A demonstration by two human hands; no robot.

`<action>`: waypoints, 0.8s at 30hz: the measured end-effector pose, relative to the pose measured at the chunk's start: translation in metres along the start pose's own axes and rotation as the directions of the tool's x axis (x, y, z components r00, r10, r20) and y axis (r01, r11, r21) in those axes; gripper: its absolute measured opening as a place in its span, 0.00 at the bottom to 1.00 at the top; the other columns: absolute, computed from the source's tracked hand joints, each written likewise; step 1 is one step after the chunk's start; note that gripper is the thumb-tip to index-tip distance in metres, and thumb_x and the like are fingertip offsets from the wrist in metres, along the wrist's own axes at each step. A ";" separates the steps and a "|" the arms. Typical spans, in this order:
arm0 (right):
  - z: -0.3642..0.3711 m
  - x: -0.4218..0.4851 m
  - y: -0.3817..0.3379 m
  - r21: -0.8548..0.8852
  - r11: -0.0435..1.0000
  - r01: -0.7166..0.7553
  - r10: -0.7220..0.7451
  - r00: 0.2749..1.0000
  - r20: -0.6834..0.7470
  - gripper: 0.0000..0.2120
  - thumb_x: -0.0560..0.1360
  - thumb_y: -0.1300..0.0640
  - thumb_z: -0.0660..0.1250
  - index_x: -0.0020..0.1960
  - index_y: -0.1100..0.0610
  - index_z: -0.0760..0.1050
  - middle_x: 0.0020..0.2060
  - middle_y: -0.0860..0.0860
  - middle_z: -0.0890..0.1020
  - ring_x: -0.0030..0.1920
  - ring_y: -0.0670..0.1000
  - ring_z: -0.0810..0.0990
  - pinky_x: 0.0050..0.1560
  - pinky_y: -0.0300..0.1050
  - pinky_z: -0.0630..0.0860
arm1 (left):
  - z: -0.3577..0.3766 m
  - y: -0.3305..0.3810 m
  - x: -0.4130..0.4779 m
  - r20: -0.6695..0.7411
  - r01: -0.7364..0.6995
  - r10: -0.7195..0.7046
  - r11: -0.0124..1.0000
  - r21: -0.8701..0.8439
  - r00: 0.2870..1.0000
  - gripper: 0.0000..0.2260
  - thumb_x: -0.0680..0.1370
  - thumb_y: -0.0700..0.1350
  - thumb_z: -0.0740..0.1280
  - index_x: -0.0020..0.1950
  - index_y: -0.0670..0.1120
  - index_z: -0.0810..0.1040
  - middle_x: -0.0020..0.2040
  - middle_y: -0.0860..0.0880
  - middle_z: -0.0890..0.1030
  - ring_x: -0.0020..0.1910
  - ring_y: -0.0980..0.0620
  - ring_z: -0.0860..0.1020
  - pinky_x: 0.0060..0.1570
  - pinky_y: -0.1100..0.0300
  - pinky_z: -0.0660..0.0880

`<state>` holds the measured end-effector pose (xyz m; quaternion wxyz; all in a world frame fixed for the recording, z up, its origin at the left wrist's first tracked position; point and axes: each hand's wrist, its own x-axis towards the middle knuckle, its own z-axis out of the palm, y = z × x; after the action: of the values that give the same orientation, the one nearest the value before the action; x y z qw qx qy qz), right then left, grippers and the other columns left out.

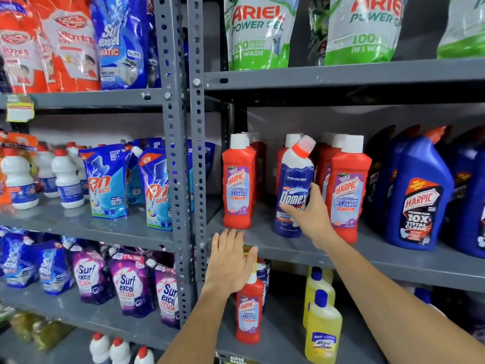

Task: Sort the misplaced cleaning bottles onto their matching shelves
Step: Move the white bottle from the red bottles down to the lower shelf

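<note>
Nearest: two bare forearms reaching up from the lower edge toward a grey metal shelving unit (341, 74).

Left hand (229, 261): flat, fingers spread and extended, palm toward the shelves, holding nothing. It sits in front of the middle shelf's front edge (393, 266), directly above the white cap of a lone red bathroom cleaner bottle (249, 311) standing upright on the lower shelf (whether the palm touches the cap cannot be told).

Lower shelf, same bay: yellow bottles with blue caps (322, 327), just right of the lone red bottle.

Right hand (312, 214): closed around the lower body of a blue and white toilet cleaner bottle (295, 190), thumb across the label front, fingers wrapped behind. The bottle has a red angled cap, stands roughly upright, and its base is at or just above the middle shelf surface (contact unclear).

Middle shelf, around the held bottle: red bathroom cleaner bottles with white caps, one row to its left (238, 185), another to its right (347, 195), more behind. Further right, large blue toilet cleaner bottles (417, 198).

Top shelf, right bay: green and white detergent pouches (258, 32).

Left bay, beyond the perforated upright post (170, 143): red pouches and a blue one on top; white bottles (68, 179) and blue detergent pouches (107, 182) in the middle; purple pouches (128, 282) below.
</note>
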<state>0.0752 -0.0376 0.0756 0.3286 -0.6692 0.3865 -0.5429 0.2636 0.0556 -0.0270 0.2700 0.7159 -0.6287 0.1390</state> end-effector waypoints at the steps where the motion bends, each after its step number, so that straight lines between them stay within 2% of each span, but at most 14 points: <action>1: -0.001 -0.002 -0.002 0.004 1.000 0.008 -0.008 1.000 -0.007 0.31 0.71 0.62 0.79 0.68 0.55 0.67 0.58 0.49 0.81 0.53 0.45 0.81 0.42 0.34 0.78 | -0.001 0.000 0.001 0.006 0.001 -0.001 1.000 0.001 1.000 0.29 0.80 0.62 0.47 0.75 0.45 0.61 0.75 0.47 0.65 0.76 0.47 0.57 0.77 0.47 0.46; 2: -0.003 -0.003 -0.003 0.010 1.000 0.013 -0.013 1.000 -0.009 0.31 0.70 0.63 0.79 0.68 0.55 0.67 0.57 0.48 0.80 0.51 0.42 0.80 0.39 0.33 0.78 | -0.001 0.000 0.002 0.009 0.002 -0.002 1.000 0.003 1.000 0.29 0.80 0.61 0.47 0.75 0.45 0.61 0.75 0.47 0.64 0.76 0.47 0.57 0.77 0.47 0.45; 3: -0.005 -0.004 -0.003 0.019 1.000 0.013 -0.013 1.000 -0.009 0.31 0.70 0.62 0.79 0.68 0.54 0.68 0.57 0.48 0.81 0.50 0.41 0.80 0.42 0.35 0.80 | -0.001 0.000 0.003 0.015 0.004 -0.004 1.000 0.006 1.000 0.29 0.80 0.61 0.47 0.75 0.45 0.61 0.75 0.47 0.64 0.76 0.47 0.56 0.77 0.47 0.45; 4: -0.006 -0.006 -0.003 0.026 1.000 0.011 -0.011 1.000 -0.009 0.32 0.70 0.62 0.79 0.67 0.54 0.68 0.57 0.48 0.81 0.52 0.42 0.81 0.49 0.41 0.82 | -0.002 0.000 0.003 0.024 0.005 -0.005 1.000 0.008 1.000 0.29 0.80 0.62 0.47 0.75 0.45 0.61 0.75 0.47 0.64 0.76 0.47 0.56 0.77 0.47 0.45; 6: -0.010 -0.009 -0.004 0.031 0.999 0.012 -0.012 1.000 0.000 0.33 0.69 0.60 0.80 0.68 0.53 0.68 0.59 0.49 0.82 0.56 0.46 0.82 0.60 0.53 0.80 | -0.003 0.001 0.002 0.035 0.006 -0.007 1.000 0.008 0.999 0.32 0.78 0.63 0.44 0.75 0.45 0.61 0.75 0.46 0.64 0.76 0.47 0.56 0.77 0.47 0.45; 8: -0.015 -0.013 -0.007 0.036 0.999 0.021 -0.021 1.000 0.013 0.33 0.69 0.60 0.80 0.67 0.52 0.67 0.60 0.49 0.81 0.59 0.48 0.81 0.63 0.56 0.79 | -0.006 0.001 0.003 0.048 0.002 -0.003 1.000 0.011 0.999 0.35 0.76 0.64 0.40 0.75 0.44 0.61 0.75 0.46 0.64 0.76 0.47 0.56 0.76 0.47 0.45; 12: -0.028 -0.024 -0.015 0.064 0.996 0.055 -0.058 0.998 0.035 0.32 0.69 0.61 0.80 0.65 0.49 0.66 0.59 0.47 0.80 0.60 0.49 0.81 0.63 0.56 0.78 | -0.015 0.003 0.001 0.079 -0.009 0.007 1.000 0.023 0.997 0.30 0.81 0.60 0.47 0.78 0.42 0.56 0.78 0.45 0.60 0.78 0.47 0.52 0.77 0.49 0.43; 14: -0.034 -0.030 -0.017 0.088 0.994 0.072 -0.077 0.996 0.053 0.32 0.69 0.60 0.80 0.65 0.49 0.66 0.60 0.48 0.80 0.60 0.48 0.81 0.63 0.55 0.79 | -0.019 0.004 -0.008 0.058 -0.014 0.012 0.999 0.044 0.998 0.34 0.79 0.62 0.43 0.78 0.42 0.54 0.79 0.45 0.57 0.79 0.47 0.49 0.77 0.51 0.42; 16: -0.039 -0.038 -0.020 0.123 0.990 0.075 -0.085 0.994 0.075 0.31 0.69 0.60 0.80 0.64 0.49 0.66 0.59 0.48 0.81 0.58 0.43 0.81 0.61 0.50 0.79 | -0.019 0.004 -0.021 0.023 -0.024 0.022 0.997 0.079 0.999 0.35 0.77 0.62 0.40 0.79 0.42 0.52 0.80 0.44 0.54 0.79 0.47 0.47 0.76 0.51 0.42; 19: -0.045 -0.055 -0.021 0.152 0.985 0.077 -0.098 0.986 0.135 0.30 0.69 0.59 0.80 0.64 0.49 0.67 0.55 0.41 0.80 0.52 0.33 0.80 0.53 0.37 0.78 | -0.020 0.010 -0.040 -0.009 0.006 -0.005 0.996 0.093 1.000 0.35 0.78 0.61 0.41 0.79 0.42 0.50 0.80 0.43 0.52 0.79 0.47 0.46 0.77 0.50 0.43; 20: -0.046 -0.060 -0.019 0.155 0.985 0.075 -0.100 0.983 0.157 0.31 0.69 0.59 0.80 0.64 0.49 0.67 0.55 0.41 0.80 0.52 0.33 0.81 0.52 0.36 0.78 | -0.019 0.012 -0.047 -0.010 0.026 -0.025 0.996 0.089 1.000 0.35 0.79 0.62 0.42 0.79 0.41 0.49 0.80 0.43 0.51 0.79 0.46 0.47 0.77 0.50 0.44; 24: -0.050 -0.085 -0.006 0.153 0.984 0.094 -0.124 0.971 0.206 0.34 0.67 0.58 0.82 0.66 0.49 0.68 0.58 0.42 0.82 0.56 0.39 0.82 0.58 0.44 0.79 | -0.009 0.018 -0.076 0.002 0.094 -0.094 0.994 0.059 0.996 0.36 0.79 0.63 0.42 0.79 0.40 0.47 0.80 0.41 0.51 0.79 0.45 0.48 0.77 0.50 0.47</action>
<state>0.0172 0.0385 0.0502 0.3847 -0.7191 0.2718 -0.5110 0.2340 0.1223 -0.0571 0.2537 0.7527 -0.5904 0.1431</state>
